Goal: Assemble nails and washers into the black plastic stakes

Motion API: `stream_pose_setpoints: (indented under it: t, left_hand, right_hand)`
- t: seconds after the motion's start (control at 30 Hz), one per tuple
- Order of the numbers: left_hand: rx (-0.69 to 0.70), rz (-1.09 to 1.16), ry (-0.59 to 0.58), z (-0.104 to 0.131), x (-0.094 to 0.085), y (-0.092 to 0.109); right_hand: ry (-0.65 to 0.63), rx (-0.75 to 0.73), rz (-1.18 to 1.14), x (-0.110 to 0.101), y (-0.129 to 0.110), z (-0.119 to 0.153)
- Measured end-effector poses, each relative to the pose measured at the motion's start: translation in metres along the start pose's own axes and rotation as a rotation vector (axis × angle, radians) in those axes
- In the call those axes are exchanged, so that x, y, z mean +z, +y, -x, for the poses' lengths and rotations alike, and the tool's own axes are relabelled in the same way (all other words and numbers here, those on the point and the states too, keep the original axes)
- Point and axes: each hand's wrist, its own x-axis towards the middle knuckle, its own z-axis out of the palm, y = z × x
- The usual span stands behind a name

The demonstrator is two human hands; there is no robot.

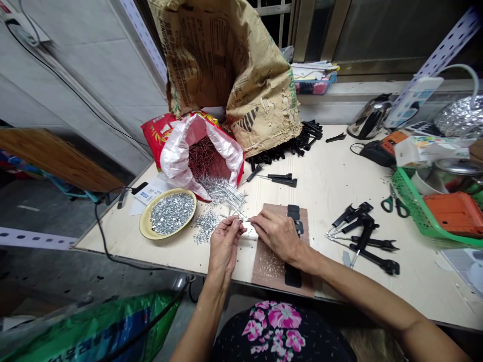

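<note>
My left hand (pixel 227 236) pinches a thin silver metal rod (pixel 244 220) above the front of the table. My right hand (pixel 277 234) closes around the rod's other end, and its fingers hide what else may be there. Beneath the right hand lies a brown board (pixel 269 261) with black pads and pale crumbs on it. Left of my hands, a heap of small metal pieces (pixel 207 226) sits beside loose silver rods (pixel 226 193). A yellow bowl (pixel 142 226) holds many small silver washers.
A red-and-white sack (pixel 175 146) spills rods, with a large paper sack (pixel 264 95) behind it. Black plastic handles with metal rods (pixel 364 234) lie at right, near scissors (pixel 394 203) and a green basket (pixel 415 221). A steel kettle (pixel 368 118) stands farther back.
</note>
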Motion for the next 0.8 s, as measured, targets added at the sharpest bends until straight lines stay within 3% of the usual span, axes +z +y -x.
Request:
stream_pose_setpoints:
  t: [0.37,0.67,0.8]
  left_hand:
    - [0.15,-0.38,-0.083,-0.003,-0.002,-0.006]
    - [0.186,-0.449,-0.122,-0.004,0.002,-0.012]
    - [0.207,-0.513,-0.131,-0.004,0.006,-0.009]
  right_hand:
    - [0.035,-0.087,0.155,-0.003,0.013,0.005]
    - [-0.04,0.048,-0.053,-0.001,0.02,0.012]
    - [-0.142,0.229,-0.492,0.003,0.026,0.008]
